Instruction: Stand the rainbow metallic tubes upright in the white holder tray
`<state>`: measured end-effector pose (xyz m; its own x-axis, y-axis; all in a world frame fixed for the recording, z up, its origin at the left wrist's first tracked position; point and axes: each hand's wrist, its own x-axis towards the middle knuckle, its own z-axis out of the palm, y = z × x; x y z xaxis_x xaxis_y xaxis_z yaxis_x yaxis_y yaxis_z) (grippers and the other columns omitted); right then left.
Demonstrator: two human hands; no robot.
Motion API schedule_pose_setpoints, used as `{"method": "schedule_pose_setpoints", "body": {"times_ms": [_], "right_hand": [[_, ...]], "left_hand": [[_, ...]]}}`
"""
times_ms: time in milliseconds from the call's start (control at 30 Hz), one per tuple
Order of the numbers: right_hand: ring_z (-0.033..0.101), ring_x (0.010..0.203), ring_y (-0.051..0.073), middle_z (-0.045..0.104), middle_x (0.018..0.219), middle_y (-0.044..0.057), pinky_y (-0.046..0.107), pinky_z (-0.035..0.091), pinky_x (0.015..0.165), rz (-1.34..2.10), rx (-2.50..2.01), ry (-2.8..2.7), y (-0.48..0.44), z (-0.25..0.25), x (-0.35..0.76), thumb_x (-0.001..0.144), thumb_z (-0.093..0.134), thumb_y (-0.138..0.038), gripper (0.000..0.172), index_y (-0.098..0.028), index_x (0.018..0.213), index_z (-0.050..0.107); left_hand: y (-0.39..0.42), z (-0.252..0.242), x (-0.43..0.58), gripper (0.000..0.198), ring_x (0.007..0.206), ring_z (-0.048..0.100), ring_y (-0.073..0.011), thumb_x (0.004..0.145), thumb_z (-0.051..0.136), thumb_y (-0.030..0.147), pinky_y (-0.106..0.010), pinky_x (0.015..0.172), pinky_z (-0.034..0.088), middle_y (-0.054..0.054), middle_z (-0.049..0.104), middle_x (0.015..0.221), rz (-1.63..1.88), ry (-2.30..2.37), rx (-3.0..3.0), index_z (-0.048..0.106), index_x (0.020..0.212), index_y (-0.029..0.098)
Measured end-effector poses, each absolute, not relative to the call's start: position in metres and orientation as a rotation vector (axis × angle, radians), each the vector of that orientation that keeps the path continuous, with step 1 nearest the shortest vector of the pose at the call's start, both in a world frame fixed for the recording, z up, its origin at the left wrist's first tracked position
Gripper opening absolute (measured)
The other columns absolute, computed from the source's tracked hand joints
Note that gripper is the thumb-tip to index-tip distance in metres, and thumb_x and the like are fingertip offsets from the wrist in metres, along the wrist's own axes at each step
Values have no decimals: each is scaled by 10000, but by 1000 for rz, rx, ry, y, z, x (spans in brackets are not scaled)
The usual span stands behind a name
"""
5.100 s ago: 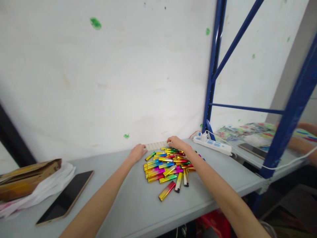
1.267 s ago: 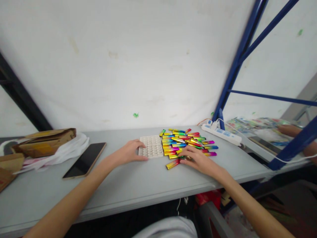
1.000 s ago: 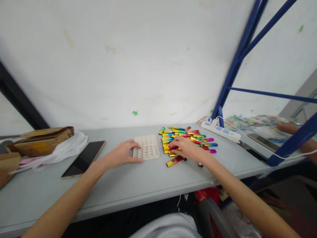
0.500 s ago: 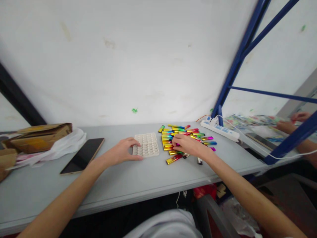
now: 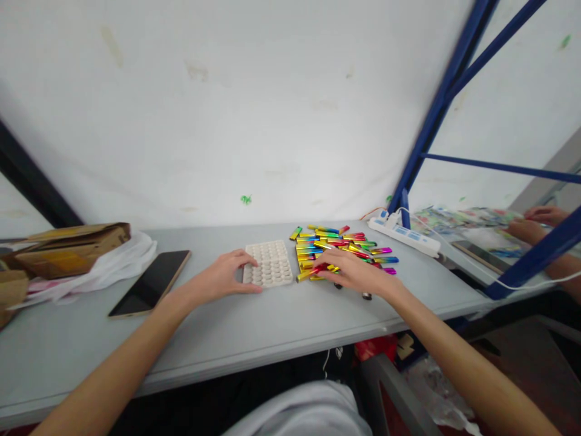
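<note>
A white tray [image 5: 276, 257] with rows of round holes lies flat on the grey table. At its left edge is my left hand [image 5: 231, 272], thumb at the near corner and fingers over the side, holding it. To the tray's right spreads a pile of shiny lighters [image 5: 324, 233] in gold, red, green, blue and purple. My right hand [image 5: 342, 266] is over the near part of the pile, its fingers closed round a gold-and-red lighter [image 5: 307, 275] that points toward the tray. My fingertips there are partly hidden by the hand.
A phone [image 5: 152, 283] lies left of my left hand, beside a cardboard box [image 5: 75, 251] and a white plastic bag [image 5: 122, 260]. Back right sits a white power strip [image 5: 403, 235] with cables, near a blue metal frame [image 5: 424, 139]. Another person's hands [image 5: 540, 224] are at the far right.
My right hand has lifted a little from the pile with a gold-and-red lighter now in its fingers, turned toward the tray. My left hand stays at the tray's edge.
</note>
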<state>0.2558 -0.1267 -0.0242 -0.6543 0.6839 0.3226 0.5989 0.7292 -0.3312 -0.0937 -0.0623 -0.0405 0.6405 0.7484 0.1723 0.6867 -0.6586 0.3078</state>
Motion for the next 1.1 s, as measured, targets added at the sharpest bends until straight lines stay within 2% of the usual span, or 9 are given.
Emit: {"method": "schedule_pose_setpoints", "body": {"times_ms": [100, 200, 300, 467, 600, 700, 833, 933, 1100], "right_hand": [[634, 779, 185, 721, 926, 46, 301, 494, 726, 488, -992, -2292, -113, -15, 244, 977, 576, -408, 283, -221, 1133, 723], [559, 638, 138, 681, 786, 13, 259, 431, 601, 765, -918, -2015, -93, -12, 225, 909, 659, -459, 340, -201, 1121, 722], [570, 678, 128, 668, 784, 10, 253, 435, 626, 998, -826, -1755, -72, -13, 200, 846, 728, -461, 350, -183, 1057, 720], [624, 896, 165, 683, 992, 45, 302, 511, 781, 1260, -639, -1513, -55, -7, 158, 847, 720, -506, 325, -217, 996, 705], [628, 747, 147, 651, 824, -4, 332, 535, 758, 1514, -472, -1432, -59, 0, 140, 887, 667, -551, 329, -268, 1039, 594], [455, 514, 80, 492, 645, -80, 224, 461, 570, 1580, -465, -1399, -60, -3, 134, 895, 643, -569, 336, -283, 1042, 548], [143, 410, 59, 251, 534, -111, 174, 132, 383, 1592, -698, -1316, -54, -19, 128, 904, 520, -672, 449, -225, 870, 541], [75, 405, 61, 162, 498, -110, 205, 56, 380, 1549, -900, -1221, -51, -29, 123, 923, 431, -666, 521, -216, 662, 412], [62, 393, 71, 145, 475, -99, 221, 63, 375, 1579, -980, -1153, -49, -33, 116, 952, 334, -496, 447, -234, 594, 291]], "left_hand": [[-64, -42, -94, 640, 1101, 634, -286, 727, 716, 709, -375, 996, 471, -75, 680, 1162, 434, 1184, 2645, 687, 1135, 217], [-65, -45, -94, 693, 1123, 635, -294, 721, 726, 701, -385, 990, 486, -96, 670, 1214, 469, 1222, 2618, 643, 1196, 204], [-67, -49, -94, 749, 1159, 629, -302, 730, 715, 701, -400, 1003, 488, -112, 655, 1276, 518, 1231, 2617, 592, 1271, 198], [-71, -55, -92, 725, 1261, 575, -323, 759, 692, 697, -432, 1096, 428, -128, 632, 1343, 549, 1257, 2676, 619, 1274, 193], [-72, -56, -92, 715, 1272, 565, -324, 760, 711, 678, -430, 1108, 419, -126, 633, 1353, 557, 1224, 2700, 631, 1280, 194], [-72, -54, -92, 701, 1253, 576, -319, 757, 727, 657, -426, 1094, 429, -125, 641, 1342, 530, 1211, 2696, 635, 1277, 196], [-74, -50, -91, 728, 1244, 584, -315, 729, 756, 646, -416, 1095, 429, -130, 638, 1345, 490, 1207, 2669, 637, 1278, 183], [-75, -49, -89, 730, 1239, 588, -321, 704, 773, 645, -425, 1092, 434, -123, 650, 1323, 480, 1172, 2667, 649, 1265, 193], [-76, -48, -88, 727, 1218, 595, -329, 695, 773, 647, -440, 1077, 445, -123, 661, 1292, 475, 1162, 2657, 659, 1256, 199]]}}
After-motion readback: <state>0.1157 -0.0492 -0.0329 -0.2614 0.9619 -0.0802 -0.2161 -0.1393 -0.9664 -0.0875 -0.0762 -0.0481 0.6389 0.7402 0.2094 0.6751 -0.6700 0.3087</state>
